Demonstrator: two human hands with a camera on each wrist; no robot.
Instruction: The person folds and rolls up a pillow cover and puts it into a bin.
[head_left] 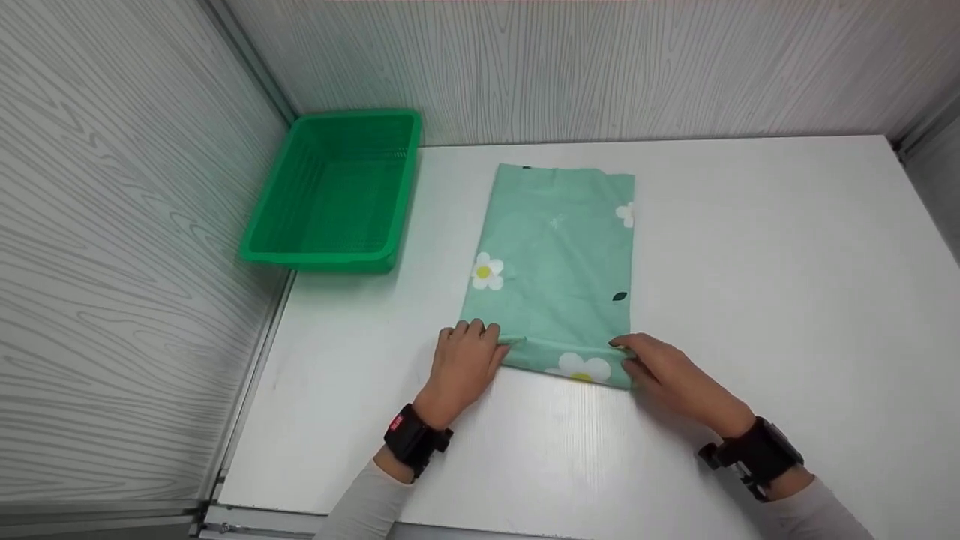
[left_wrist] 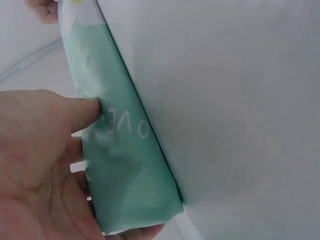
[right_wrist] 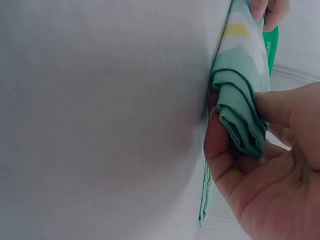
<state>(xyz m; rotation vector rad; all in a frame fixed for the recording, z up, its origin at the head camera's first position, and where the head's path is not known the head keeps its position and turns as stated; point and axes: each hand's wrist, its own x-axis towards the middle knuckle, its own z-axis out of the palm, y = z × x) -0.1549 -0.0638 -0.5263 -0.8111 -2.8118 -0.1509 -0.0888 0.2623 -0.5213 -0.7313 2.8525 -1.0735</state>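
A light green cloth (head_left: 559,247) with white daisies and a dark leaf print lies flat on the table in a long rectangle. Its near edge is turned over into a narrow fold. At the left end of that fold, my left hand (head_left: 463,367) grips the cloth, thumb on the face with white "OVE" lettering (left_wrist: 127,122), several fingers behind it. My right hand (head_left: 675,379) pinches the opposite end, where stacked layers (right_wrist: 240,112) show between thumb and fingers in the right wrist view. The far end of the cloth rests untouched.
A green plastic basket (head_left: 337,262) stands at the back left of the white table (head_left: 765,285), against the corner. Wood-grain panels (head_left: 562,75) rise behind and to the left. Both wrists wear black straps with devices.
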